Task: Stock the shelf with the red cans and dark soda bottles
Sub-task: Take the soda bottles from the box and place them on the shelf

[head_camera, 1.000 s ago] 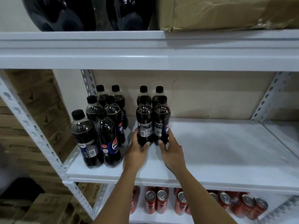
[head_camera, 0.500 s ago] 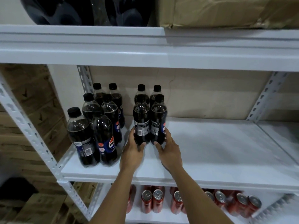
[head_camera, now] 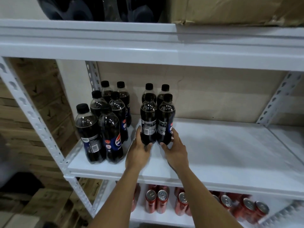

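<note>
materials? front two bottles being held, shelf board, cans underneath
Front two bottles: clear glossy plastic by the highlights, dark liquid inside, matte black caps.
Shelf board: white, matte; likely painted metal or laminate, can't tell.
Cans: probably aluminium, silvery tops, glossy red sides.

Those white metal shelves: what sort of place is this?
Probably a shop stockroom or storeroom. White slotted metal shelving holds dark soda bottles in rows, red cans fill the shelf below, and cardboard boxes sit above.
</note>
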